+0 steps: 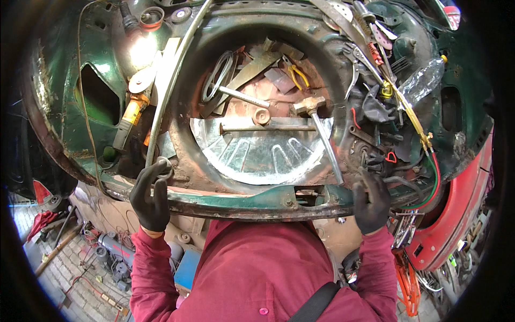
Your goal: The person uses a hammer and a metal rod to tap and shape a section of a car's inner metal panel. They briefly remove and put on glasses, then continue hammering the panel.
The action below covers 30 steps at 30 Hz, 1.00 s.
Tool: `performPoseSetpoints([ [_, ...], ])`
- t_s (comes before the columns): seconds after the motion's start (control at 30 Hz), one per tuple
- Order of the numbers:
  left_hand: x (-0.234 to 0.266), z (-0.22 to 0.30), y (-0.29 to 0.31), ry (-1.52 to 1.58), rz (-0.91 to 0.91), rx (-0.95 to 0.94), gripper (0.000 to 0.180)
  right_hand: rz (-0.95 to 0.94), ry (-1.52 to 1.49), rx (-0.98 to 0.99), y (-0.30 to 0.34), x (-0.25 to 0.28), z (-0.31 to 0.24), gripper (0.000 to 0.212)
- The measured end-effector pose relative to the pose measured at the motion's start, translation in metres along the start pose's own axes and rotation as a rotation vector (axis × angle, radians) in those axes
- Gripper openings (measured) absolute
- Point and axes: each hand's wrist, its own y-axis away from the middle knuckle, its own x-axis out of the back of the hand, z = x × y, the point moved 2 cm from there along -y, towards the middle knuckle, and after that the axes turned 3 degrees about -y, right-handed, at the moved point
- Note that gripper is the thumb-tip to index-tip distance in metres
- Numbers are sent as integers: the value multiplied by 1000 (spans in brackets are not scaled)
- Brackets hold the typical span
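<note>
My left hand [151, 197], in a black glove, is at the left part of the green car body's rear edge [236, 206]. Its fingers are apart, beside a small round pale thing and the lower end of a long metal strip [170, 86]. My right hand [371, 202], gloved alike, is at the same edge on the right, with fingers stretched and nothing seen in them. Between the hands, a bright sheet-metal piece [251, 155] lies in the round well. A hammer [322, 134] rests across its right side, and a metal bar [241, 128] crosses its top.
Yellow-handled pliers [298, 78], a coil of wire [212, 80] and metal scraps lie farther back in the well. An angle grinder [129, 118] sits left, near a bright lamp [144, 49]. A torch [418, 123] with red and green hoses lies right, among several tools. A red panel [456, 204] stands beyond.
</note>
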Motion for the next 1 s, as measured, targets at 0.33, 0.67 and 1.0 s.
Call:
performPoseSetpoints([
  [0.33,-12,-12,-1,-136,38,104,29,-86,-17,-66,-8,-15,0,33],
  [0.67,-18,-4,-9,-189,-33,104,23,-90,-32,-182,-3,-23,2,34],
  [1.0,-12,-7,-12,-183,-130,16,26,-193,-20,-252,-7,-21,1,34],
])
